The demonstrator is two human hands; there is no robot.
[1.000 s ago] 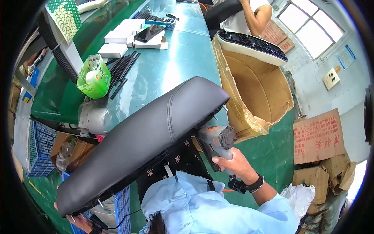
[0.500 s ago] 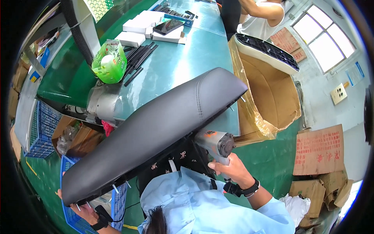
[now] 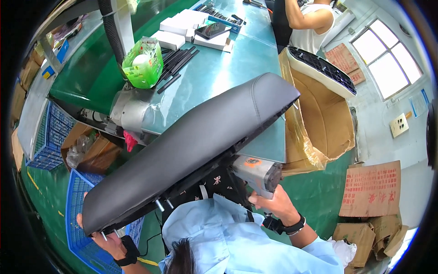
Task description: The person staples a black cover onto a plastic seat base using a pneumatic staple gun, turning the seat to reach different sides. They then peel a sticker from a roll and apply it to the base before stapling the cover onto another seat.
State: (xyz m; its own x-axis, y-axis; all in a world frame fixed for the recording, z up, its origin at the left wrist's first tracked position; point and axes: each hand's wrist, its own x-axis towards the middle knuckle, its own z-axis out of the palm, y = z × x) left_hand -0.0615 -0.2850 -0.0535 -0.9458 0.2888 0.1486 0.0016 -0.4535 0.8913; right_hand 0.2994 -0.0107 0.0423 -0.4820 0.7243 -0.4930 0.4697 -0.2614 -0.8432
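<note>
A long black padded motorcycle-style seat (image 3: 191, 146) with a stitched seam slants across my front, its far right end over the table's edge. Metal studs stick out from its underside. My left hand (image 3: 109, 244) is closed around the seat's lower left end, part of its fingers hidden behind it. In my right hand (image 3: 278, 205) is the handle of a grey pistol-grip power tool (image 3: 256, 170) with an orange mark. The tool's front end meets the seat's underside and is hidden there.
The green-topped table (image 3: 219, 68) bears a green plastic bag (image 3: 143, 64), black strips (image 3: 175, 64), white boxes (image 3: 171, 40) and a phone (image 3: 212, 30). Right stands an open carton (image 3: 326, 118) with a white-sided seat (image 3: 319, 68) on top. Blue crates (image 3: 75, 205) stand left. Another person (image 3: 312, 23) works beyond.
My view has shifted slightly, so the table's things sit further right. The seat's lower left end has moved right and tilts more steeply. Both hands keep their holds.
</note>
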